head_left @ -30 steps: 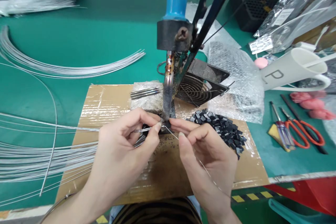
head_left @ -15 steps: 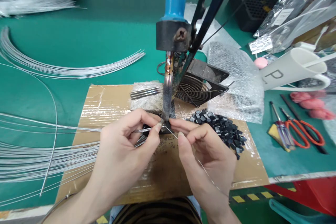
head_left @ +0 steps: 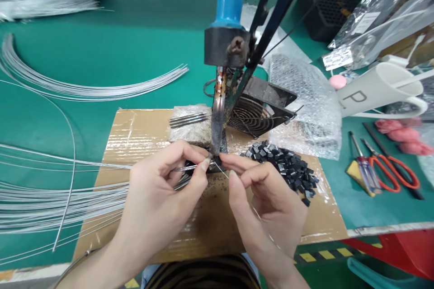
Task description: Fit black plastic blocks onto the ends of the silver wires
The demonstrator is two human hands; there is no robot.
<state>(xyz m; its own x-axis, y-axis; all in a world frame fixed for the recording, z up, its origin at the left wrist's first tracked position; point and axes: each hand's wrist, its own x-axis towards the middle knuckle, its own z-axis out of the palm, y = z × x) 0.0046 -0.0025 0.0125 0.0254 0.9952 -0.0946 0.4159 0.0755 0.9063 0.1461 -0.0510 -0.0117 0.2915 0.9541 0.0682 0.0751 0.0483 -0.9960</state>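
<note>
My left hand (head_left: 164,189) pinches a thin grey cable (head_left: 101,164) between thumb and forefinger, its end just under the tip of a soldering iron (head_left: 219,122). That iron has a blue handle and hangs tip-down from a black bracket (head_left: 267,22). In my right hand (head_left: 271,212) is a thin solder wire (head_left: 222,170), which runs down across the palm. The wire's upper end meets the cable end by the iron tip. My right forefinger reaches close to the tip; the exact contact there is too small to make out.
Black connector pieces (head_left: 288,167) lie heaped on the cardboard (head_left: 125,135) beside my right hand. Behind stands a small fan (head_left: 251,113). Grey cables (head_left: 95,92) spread over the green table at left. Scissors (head_left: 386,171) and a white mug (head_left: 376,90) are at right.
The soldering iron and bracket have shifted slightly to the right. My right thumb has moved a little left along the solder wire; my left hand stays nearly still.
</note>
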